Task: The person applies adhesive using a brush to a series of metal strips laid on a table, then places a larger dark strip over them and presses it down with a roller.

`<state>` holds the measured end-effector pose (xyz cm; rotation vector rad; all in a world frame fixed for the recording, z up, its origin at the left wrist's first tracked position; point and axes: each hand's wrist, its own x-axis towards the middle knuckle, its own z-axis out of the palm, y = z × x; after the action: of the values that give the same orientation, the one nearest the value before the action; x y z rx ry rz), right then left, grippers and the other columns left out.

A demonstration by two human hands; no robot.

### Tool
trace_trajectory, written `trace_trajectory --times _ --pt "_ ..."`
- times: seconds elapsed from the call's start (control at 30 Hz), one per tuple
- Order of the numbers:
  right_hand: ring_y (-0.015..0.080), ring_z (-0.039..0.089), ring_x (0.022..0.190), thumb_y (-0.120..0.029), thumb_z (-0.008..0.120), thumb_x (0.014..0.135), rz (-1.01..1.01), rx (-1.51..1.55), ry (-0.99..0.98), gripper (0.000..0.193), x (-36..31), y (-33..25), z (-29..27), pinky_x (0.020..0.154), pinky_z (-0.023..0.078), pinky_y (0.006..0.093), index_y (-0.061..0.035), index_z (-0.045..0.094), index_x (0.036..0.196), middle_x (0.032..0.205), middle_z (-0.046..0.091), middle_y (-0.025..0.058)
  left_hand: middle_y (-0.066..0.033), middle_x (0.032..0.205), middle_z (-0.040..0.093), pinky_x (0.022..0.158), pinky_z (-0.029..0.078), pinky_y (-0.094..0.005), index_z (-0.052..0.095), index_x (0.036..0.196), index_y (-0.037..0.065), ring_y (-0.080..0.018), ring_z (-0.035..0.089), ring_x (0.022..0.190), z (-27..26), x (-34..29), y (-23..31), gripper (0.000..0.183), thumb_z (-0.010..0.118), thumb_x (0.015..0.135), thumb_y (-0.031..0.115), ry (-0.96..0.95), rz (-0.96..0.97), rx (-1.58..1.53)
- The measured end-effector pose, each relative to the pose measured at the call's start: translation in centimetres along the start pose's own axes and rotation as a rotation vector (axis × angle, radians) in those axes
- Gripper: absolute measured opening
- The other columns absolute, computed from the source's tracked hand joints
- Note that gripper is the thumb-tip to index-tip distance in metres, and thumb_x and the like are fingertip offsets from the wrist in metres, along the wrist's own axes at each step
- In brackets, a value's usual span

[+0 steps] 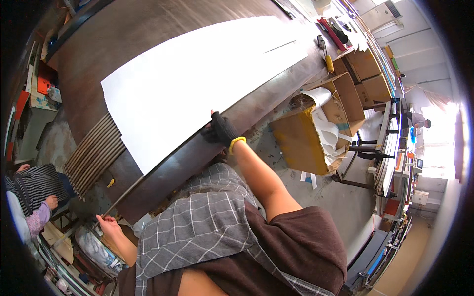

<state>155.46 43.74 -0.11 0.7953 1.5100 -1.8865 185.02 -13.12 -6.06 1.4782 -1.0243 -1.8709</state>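
Directions run from the middle of the view. A large white sheet (192, 91) lies at 11 o'clock on a broad brown table (143, 42), its near edge running close along the table's near side. A thin dark line marks it toward 1 o'clock.

The left hand (111, 227), bare, is at 8 o'clock, its fingers closed narrowly on the end of a thin rod (123, 195). The rod slants up to the sheet's near corner; whether it runs on beneath the sheet, I cannot tell.

The right hand (220, 129), just off the middle toward 11 o'clock, wears a black glove with bare fingertips and a yellow band (237, 143) at the wrist. It rests at the sheet's near edge; I cannot tell whether it grips or only presses.

At 9 o'clock a row of similar rods (94, 154) sticks out from beside the sheet. A co-worker (37, 185) in stripes is between 8 and 9. A cardboard box (297, 141) holding white scraps (323, 128) stands at 3 o'clock, and a yellow-handled tool (329, 63) lies between 1 and 2.
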Motion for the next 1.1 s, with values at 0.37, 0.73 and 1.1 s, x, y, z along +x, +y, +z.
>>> trace_trajectory --times 0.37,0.73,1.1 --pt "0.0387 0.032 0.137 -0.045 0.06 0.086 -1.061 -1.476 0.647 0.075 2.7 -10.4 -16.4 0.114 0.02 0.0503 0.0031 0.038 0.14 0.146 0.037 0.0242 -0.0155 0.108 0.061 0.096 0.04 -0.0457 0.059 0.106 0.002 -0.0335 0.055 0.108 12.1 -20.0 -1.2 0.043 0.076 0.075 0.026 -0.432 1.031 1.686" --pt "0.04 0.029 0.138 -0.061 0.047 0.09 -0.692 -1.53 0.9 0.084 18.4 -28.1 -43.8 0.115 0.02 0.0456 0.004 0.035 0.142 0.148 0.033 0.0261 -0.0159 0.087 0.056 0.07 0.044 -0.0449 0.056 0.084 0.001 -0.0371 0.055 0.081 11.2 -16.6 -1.2 0.026 0.074 0.076 0.018 -0.567 0.77 2.0" --pt "0.0406 0.022 0.142 -0.026 0.065 0.085 -1.323 -1.698 0.125 0.082 5.8 -10.6 -22.7 0.115 0.013 0.0544 0.0003 0.021 0.148 0.152 0.025 0.0258 -0.0071 0.085 0.053 0.073 0.046 -0.0401 0.054 0.078 0.005 -0.029 0.053 0.086 14.9 -23.7 -5.8 0.031 0.077 0.072 0.023 -0.539 1.056 1.625"
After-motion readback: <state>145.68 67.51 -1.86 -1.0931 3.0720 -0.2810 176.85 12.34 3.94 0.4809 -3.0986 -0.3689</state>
